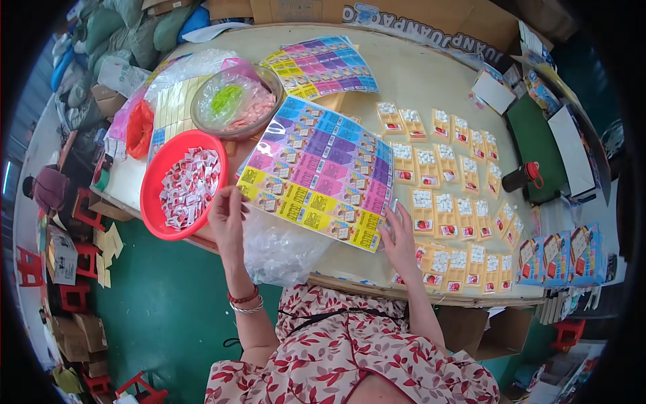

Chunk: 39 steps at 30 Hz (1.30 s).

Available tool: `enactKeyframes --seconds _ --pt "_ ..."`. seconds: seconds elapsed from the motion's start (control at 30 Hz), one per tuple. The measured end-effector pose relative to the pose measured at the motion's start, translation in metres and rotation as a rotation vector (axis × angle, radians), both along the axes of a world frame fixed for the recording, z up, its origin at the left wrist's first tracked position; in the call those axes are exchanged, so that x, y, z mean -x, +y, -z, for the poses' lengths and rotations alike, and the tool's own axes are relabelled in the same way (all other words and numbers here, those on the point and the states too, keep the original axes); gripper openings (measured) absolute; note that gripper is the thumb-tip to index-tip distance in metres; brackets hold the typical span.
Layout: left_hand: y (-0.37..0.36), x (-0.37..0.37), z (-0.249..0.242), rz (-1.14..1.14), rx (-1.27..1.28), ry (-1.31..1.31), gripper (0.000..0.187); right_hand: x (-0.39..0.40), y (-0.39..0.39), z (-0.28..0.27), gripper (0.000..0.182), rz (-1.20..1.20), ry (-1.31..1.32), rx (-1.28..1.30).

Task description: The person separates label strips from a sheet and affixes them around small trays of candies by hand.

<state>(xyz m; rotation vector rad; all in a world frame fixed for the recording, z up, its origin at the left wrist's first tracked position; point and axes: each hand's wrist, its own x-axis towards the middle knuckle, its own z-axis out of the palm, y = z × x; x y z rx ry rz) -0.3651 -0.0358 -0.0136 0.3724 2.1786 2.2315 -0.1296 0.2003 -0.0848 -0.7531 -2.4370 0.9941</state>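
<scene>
A printed sheet (319, 172) with blue, purple, pink and yellow bands lies tilted in front of me. At its lower left corner is my left hand (229, 205), fingers bent together; whatever they may hold is too small to make out. My right hand (398, 236) touches the sheet's lower right corner, its fingers apart. Left of the sheet sits a red basin (149, 195) full of small white and red packets (188, 192). To the right, several cream trays (425, 168) hold white pieces and small red-pictured packets.
Behind the basin stands a clear bowl (198, 111) with green and pink items. More printed sheets (323, 67) lie at the back. Crumpled clear plastic (279, 249) is near the front edge. A dark bottle (517, 178) and blue boxes (555, 259) are at right.
</scene>
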Motion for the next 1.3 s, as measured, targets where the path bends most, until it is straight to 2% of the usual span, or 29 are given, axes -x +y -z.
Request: enactKeyframes --seconds 0.1,0.13,0.17,0.2,0.23,0.27,0.3,0.33,0.37,0.4,0.47,0.57,0.67,0.73,0.77,0.87,0.97,1.0,1.03,1.13,1.17,1.2,1.23,1.3 --pt "0.012 -0.021 -0.084 -0.143 -0.222 0.089 0.014 -0.003 0.014 -0.017 0.043 -0.001 0.035 -0.119" --pt "0.009 -0.023 -0.108 -0.245 -0.143 0.305 0.019 -0.005 0.019 -0.036 0.043 -0.011 0.125 -0.153" --pt "-0.003 -0.025 -0.131 -0.202 -0.253 0.447 0.027 -0.005 0.021 -0.058 0.044 -0.023 0.219 -0.186" --pt "-0.007 -0.035 -0.152 -0.069 -0.516 0.705 0.035 -0.005 0.019 -0.091 0.043 -0.038 0.383 -0.173" --pt "0.002 -0.056 -0.195 -0.226 -0.787 0.646 0.040 -0.009 0.016 -0.130 0.042 -0.049 0.544 -0.163" --pt "-0.012 -0.063 -0.207 0.321 -0.916 0.921 0.048 -0.015 0.013 -0.164 0.045 -0.100 0.672 -0.225" --pt "-0.008 -0.082 -0.221 0.492 -1.088 0.905 0.047 -0.022 0.014 -0.188 0.058 -0.024 0.793 -0.186" --pt "0.000 -0.097 -0.236 0.668 -1.260 0.883 0.047 -0.028 0.004 -0.221 0.073 -0.137 0.937 -0.237" --pt "-0.002 -0.093 -0.255 0.095 -0.881 1.274 0.048 -0.037 -0.008 -0.248 0.069 -0.182 0.992 -0.259" --pt "-0.002 -0.086 -0.266 -0.486 -0.422 1.547 0.049 -0.003 -0.034 -0.273 0.067 -0.172 1.917 -0.060" --pt "-0.011 -0.078 -0.264 -0.426 -0.477 1.533 0.049 -0.023 -0.026 -0.273 0.067 -0.184 1.911 -0.085" --pt "-0.038 -0.084 -0.257 -0.284 -0.563 1.512 0.048 -0.108 0.009 -0.262 0.067 -0.244 1.897 -0.076" --pt "-0.055 -0.069 -0.251 -0.131 -0.653 1.458 0.048 -0.125 0.027 -0.265 0.067 -0.290 1.858 -0.080" --pt "-0.039 -0.070 -0.249 -0.026 -0.695 1.398 0.048 -0.115 0.034 -0.271 0.067 -0.305 1.813 -0.067" --pt "-0.111 -0.055 -0.239 0.015 -0.724 1.370 0.048 -0.117 0.035 -0.274 0.067 -0.326 1.791 -0.065" --pt "-0.034 -0.068 -0.239 0.129 -0.812 1.312 0.048 -0.122 0.036 -0.282 0.067 -0.405 1.742 -0.060" --pt "-0.023 -0.072 -0.235 0.257 -0.896 1.274 0.048 -0.104 0.032 -0.286 0.067 -0.481 1.715 -0.059" --pt "-0.078 -0.064 -0.224 0.308 -0.934 1.260 0.048 -0.112 0.034 -0.286 0.067 -0.501 1.707 -0.072" --pt "-0.049 -0.069 -0.226 0.363 -0.966 1.234 0.048 -0.117 0.037 -0.289 0.067 -0.510 1.691 -0.079" --pt "-0.030 -0.071 -0.230 0.528 -1.023 1.163 0.049 -0.136 0.049 -0.288 0.067 -0.536 1.663 -0.066" --pt "-0.004 -0.077 -0.236 0.582 -1.030 1.139 0.049 -0.131 0.045 -0.287 0.067 -0.544 1.657 -0.051" --pt "0.018 -0.080 -0.239 0.628 -1.045 1.121 0.049 -0.092 0.031 -0.290 0.067 -0.563 1.650 -0.042" --pt "0.015 -0.080 -0.238 0.667 -1.060 1.101 0.049 -0.068 0.022 -0.294 0.067 -0.587 1.638 -0.032" --pt "0.016 -0.059 -0.209 -0.155 -0.685 0.955 0.047 -0.016 0.002 -0.300 0.067 -0.633 1.613 -0.006"
